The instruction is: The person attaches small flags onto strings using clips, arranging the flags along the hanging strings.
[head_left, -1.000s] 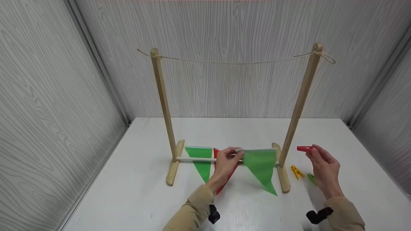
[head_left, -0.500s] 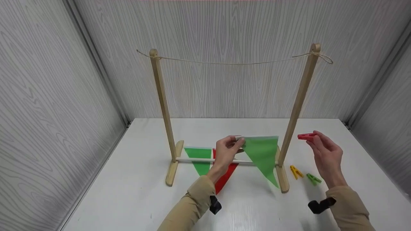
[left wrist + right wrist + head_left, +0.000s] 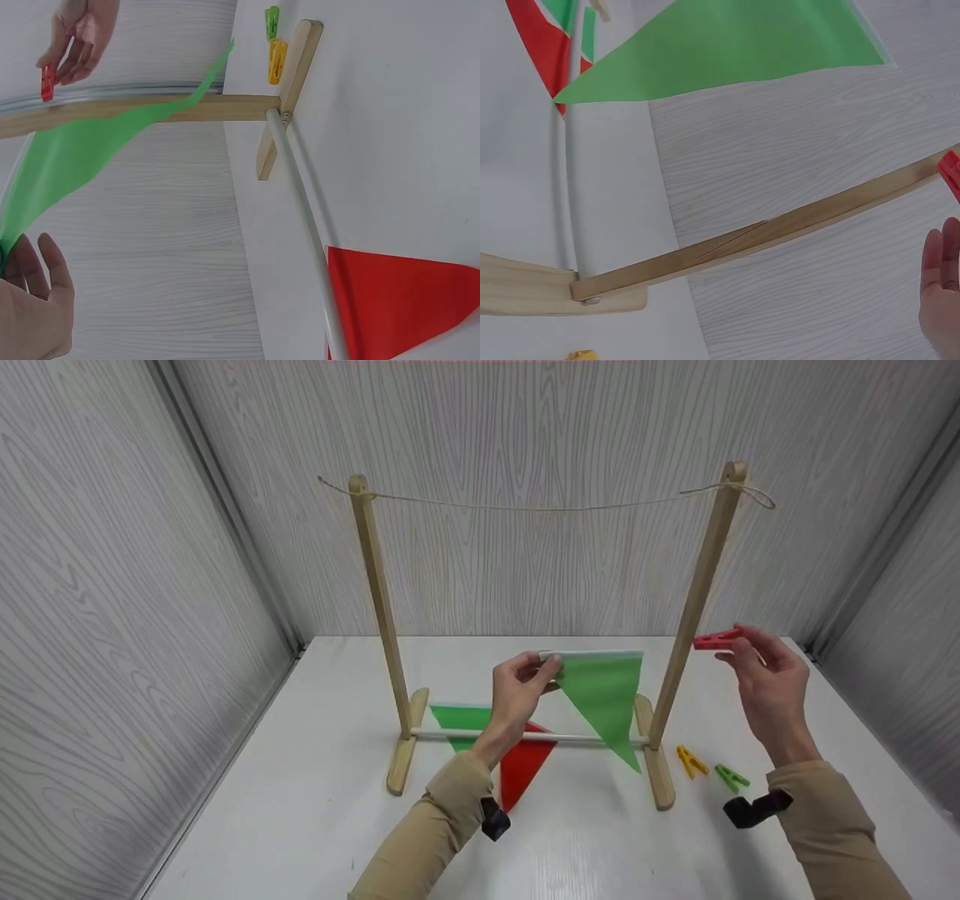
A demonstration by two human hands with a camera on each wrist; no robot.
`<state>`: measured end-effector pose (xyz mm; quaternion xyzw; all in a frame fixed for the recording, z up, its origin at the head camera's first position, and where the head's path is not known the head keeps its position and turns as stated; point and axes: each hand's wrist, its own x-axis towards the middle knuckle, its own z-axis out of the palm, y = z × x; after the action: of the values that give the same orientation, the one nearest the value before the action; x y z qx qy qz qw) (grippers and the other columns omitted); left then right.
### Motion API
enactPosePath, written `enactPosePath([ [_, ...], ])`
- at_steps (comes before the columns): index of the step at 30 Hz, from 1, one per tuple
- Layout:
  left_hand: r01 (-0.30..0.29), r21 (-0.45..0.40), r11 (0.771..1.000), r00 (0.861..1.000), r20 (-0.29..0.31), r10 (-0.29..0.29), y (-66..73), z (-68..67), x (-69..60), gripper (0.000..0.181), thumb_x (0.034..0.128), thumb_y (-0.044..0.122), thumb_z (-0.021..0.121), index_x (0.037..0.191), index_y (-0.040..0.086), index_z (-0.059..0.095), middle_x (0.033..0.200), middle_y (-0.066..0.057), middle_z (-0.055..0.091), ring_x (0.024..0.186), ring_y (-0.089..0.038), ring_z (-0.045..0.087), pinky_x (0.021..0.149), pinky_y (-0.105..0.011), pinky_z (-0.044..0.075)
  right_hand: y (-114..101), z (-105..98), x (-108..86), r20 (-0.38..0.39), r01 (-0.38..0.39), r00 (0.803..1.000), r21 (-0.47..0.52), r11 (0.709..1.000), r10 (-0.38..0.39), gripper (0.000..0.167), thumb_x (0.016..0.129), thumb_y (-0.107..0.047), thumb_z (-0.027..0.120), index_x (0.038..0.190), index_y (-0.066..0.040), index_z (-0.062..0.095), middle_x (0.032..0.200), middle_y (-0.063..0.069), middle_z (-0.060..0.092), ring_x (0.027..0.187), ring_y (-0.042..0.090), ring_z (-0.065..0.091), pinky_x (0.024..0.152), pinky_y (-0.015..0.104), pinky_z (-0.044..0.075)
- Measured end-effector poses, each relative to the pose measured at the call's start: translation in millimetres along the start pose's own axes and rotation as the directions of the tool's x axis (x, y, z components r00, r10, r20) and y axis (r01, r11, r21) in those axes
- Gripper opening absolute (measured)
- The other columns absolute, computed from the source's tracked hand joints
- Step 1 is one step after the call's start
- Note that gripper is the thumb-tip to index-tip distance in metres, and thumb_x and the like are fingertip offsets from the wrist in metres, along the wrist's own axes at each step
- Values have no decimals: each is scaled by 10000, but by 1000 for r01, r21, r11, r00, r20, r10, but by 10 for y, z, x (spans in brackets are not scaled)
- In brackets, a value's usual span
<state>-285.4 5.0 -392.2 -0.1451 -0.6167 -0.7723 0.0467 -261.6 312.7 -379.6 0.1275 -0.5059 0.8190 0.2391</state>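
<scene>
From the head view, I see the left hand [image 3: 516, 694] pinching a green triangular fabric pennant [image 3: 604, 694] by the left end of its white top edge, thumb pressed against the fingers. The pennant hangs point down, raised above the white counter [image 3: 300, 810] between the posts of a light wooden stand [image 3: 382, 607]. The right hand [image 3: 772, 682] pinches a red clothespin [image 3: 716, 640] between thumb and fingers, just beside the right post; I can't tell if they touch. A thin twine line [image 3: 540, 509] runs across the post tops, well above both hands. A second green pennant [image 3: 461, 718] and a red triangular pennant [image 3: 525, 769] lie under the stand's white rod [image 3: 585, 738]. Outside the right foot, a yellow clothespin [image 3: 691, 761] and a green clothespin [image 3: 731, 778] rest near each other on the counter.

From the left wrist, two of that hand's fingers show gently bent, with the pinch itself at the edge; beyond, the other hand's fingertips hold the red clothespin.

From the right wrist, the fingers are partly cut off, so their grip is unclear there; the red clothespin shows just above them.
</scene>
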Motion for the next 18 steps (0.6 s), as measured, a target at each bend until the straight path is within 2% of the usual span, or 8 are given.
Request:
enactPosePath([
  [2,-3,-19,1000,1000,-6,3,40,11,25,209,936,69,701,1070,-90,682,878,-18,695,811,-96,676,862,-357,618,-47,51,41,6,18,1000,20,1000,-18,237,973,40,574,1195,75,648,1153,141,614,1003,173,681,900,246,580],
  [6,-11,-29,1000,1000,-13,10,108,22,66,199,935,64,700,1062,-87,682,872,-8,683,814,-97,671,865,-359,618,-140,139,108,19,40,999,52,998,-41,271,967,55,573,1225,111,634,1157,147,630,1014,187,678,923,244,573],
  [14,-30,-35,999,999,-19,30,257,51,159,226,949,70,685,1106,-91,673,930,-52,683,846,-105,679,878,-358,614,-298,329,220,57,109,992,32,993,-111,284,957,61,589,1232,115,633,1097,143,670,992,204,677,907,246,580],
  [18,-51,-26,998,999,-7,51,337,90,210,243,956,78,678,1132,-89,668,968,-85,684,871,-113,681,894,-362,609,-354,448,277,98,139,984,78,987,-146,276,957,72,583,1222,125,634,1084,161,670,982,217,680,895,256,585],
])
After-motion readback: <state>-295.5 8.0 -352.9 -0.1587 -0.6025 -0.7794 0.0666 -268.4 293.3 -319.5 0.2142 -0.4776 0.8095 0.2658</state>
